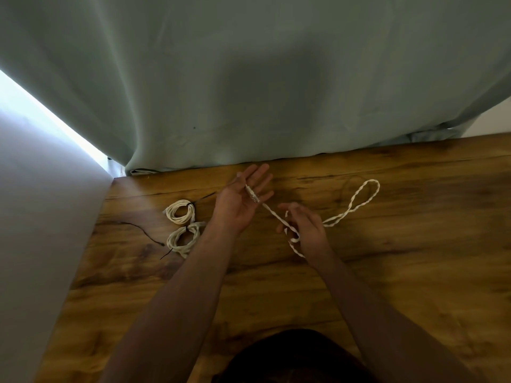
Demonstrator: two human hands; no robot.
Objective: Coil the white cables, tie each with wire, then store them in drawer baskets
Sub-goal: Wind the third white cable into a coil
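Close to the far edge of the counter (414, 167), the left hand (240, 203) lies open under the plug of the white cable (273, 215), the right hand (307, 230) curling its fingers (290, 207) round the twisted length, whose loop trails right over open wood.

The white cable (273, 214) passes behind the right hand (307, 230), so its wrap there cannot be told. Both forearms (179, 299) and the wooden table (414, 272) run off the bottom edge, beside an unreadable dark shape (290, 357).

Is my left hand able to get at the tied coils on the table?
Probably yes: the tied coils lie beside the left hand with bare table between, though the white cable's end lies across its palm.
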